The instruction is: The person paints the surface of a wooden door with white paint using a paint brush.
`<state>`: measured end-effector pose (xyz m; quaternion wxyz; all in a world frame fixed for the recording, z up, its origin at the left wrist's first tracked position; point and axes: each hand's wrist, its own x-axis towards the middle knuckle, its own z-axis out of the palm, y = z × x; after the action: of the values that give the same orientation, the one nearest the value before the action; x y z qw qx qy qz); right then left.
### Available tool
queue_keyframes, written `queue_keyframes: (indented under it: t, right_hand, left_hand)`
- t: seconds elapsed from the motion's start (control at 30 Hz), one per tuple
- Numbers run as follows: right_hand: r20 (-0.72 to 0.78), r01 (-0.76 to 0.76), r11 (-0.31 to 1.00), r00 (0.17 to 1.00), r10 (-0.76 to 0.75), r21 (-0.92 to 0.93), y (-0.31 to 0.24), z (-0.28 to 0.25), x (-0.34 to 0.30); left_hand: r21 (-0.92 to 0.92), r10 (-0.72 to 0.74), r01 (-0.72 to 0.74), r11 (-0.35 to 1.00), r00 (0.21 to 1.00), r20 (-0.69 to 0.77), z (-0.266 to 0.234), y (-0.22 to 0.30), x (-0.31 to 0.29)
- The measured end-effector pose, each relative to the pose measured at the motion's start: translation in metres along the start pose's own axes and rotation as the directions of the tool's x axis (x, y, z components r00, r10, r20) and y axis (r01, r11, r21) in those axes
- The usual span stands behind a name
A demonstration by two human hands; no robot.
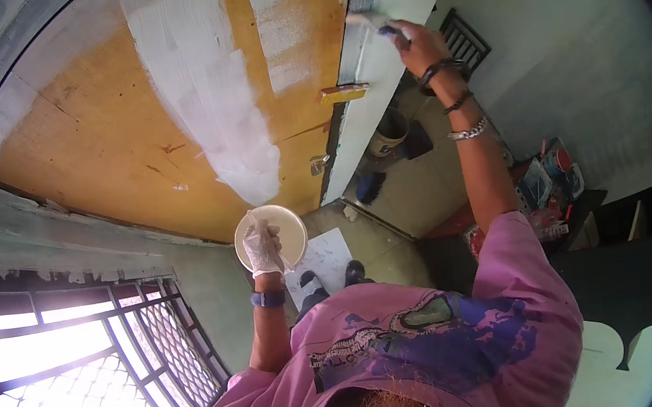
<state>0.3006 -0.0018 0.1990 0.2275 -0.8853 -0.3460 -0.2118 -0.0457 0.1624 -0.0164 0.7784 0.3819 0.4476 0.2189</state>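
Observation:
My right hand [419, 49] is raised and closed round a paintbrush [378, 22], slightly blurred. The brush's bristle end is against the upper part of the pale door frame [368, 120]. In a thin translucent glove, my left hand [264, 249] is closed on the near side of a round white bucket [292, 237], held low in front of the door. How full the bucket is I cannot tell. The yellow-orange door panel [120, 140] carries broad white paint strokes [199, 80], with bare yellow-orange areas around them.
A yellow latch block [344, 93] juts from the door's edge, and a metal lock [318, 165] sits below it. A barred window [75, 360] is at lower left. On the floor are a white sheet [331, 254] under my feet and another bucket [388, 131]. Cluttered items [550, 182] stand at right.

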Motion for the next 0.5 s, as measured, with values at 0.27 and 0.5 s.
queue_keyframes:
  t: [0.27,0.5]
  right_hand:
    - [-0.447,0.004,0.994,0.893,0.044,0.106,-0.042,-0.011,-0.011]
    - [0.198,-0.192,0.980,0.960,0.198,-0.051,0.000,0.084,-0.072]
  left_hand:
    - [0.007,-0.012,0.012,1.000,1.000,0.005,0.001,-0.007,0.007]
    - [-0.064,-0.002,0.007,0.998,0.997,0.074,0.004,-0.001,-0.004]
